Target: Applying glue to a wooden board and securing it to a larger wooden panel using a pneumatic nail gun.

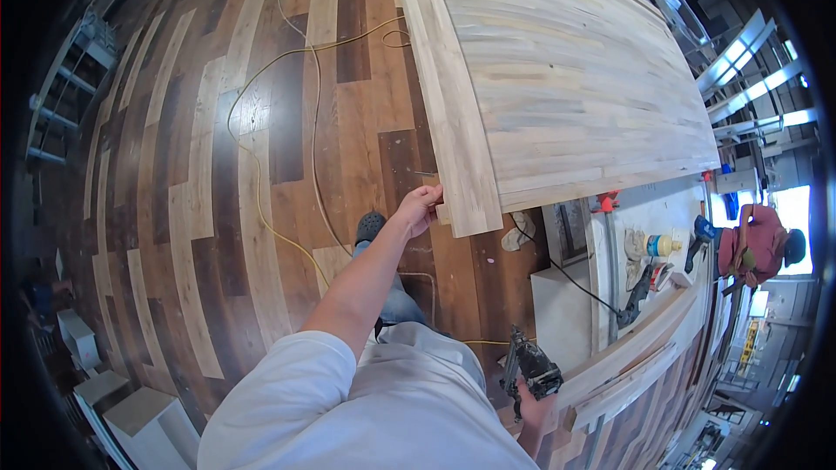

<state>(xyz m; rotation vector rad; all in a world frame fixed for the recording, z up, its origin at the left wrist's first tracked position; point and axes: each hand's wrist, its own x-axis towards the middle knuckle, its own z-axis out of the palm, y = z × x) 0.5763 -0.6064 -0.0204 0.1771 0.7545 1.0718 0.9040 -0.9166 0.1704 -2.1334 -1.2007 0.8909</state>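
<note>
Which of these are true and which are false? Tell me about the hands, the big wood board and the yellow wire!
1. The left hand touches the corner of the big wooden panel. True.
2. The right hand is empty. False: it holds a dark nail gun.
3. A yellow cord snakes over the floor. True.
4. The panel is painted blue. False: it is bare pale wood.
5. Another person in a red shirt is at the right. True.
</note>
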